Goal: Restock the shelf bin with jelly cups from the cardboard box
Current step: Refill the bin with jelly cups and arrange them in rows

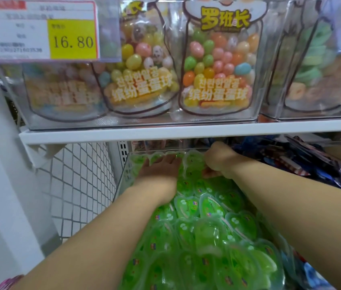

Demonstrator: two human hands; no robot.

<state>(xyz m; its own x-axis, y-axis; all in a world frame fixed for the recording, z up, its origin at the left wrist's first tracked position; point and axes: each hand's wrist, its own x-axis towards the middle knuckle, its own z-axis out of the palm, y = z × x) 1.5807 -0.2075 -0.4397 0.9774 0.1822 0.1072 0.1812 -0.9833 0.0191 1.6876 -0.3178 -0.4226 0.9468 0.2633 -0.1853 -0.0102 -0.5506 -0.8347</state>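
A clear plastic shelf bin (123, 170) on the lower shelf is filled with several green jelly cups (205, 233). Both my arms reach into its back part, under the white shelf above. My left hand (161, 167) lies palm down on the jelly cups, fingers stretched out flat toward the back wall. My right hand (217, 160) is curled, knuckles up, and its fingers appear to grip jelly cups at the back of the bin. The cardboard box is not in view.
A white shelf board (186, 130) hangs just above my hands, carrying clear bins of coloured candy-egg bags (217, 65). A price label (39, 28) reads 16.80. A white wire grid (77, 181) stands left of the bin. Dark blue and red packets (311, 160) lie to the right.
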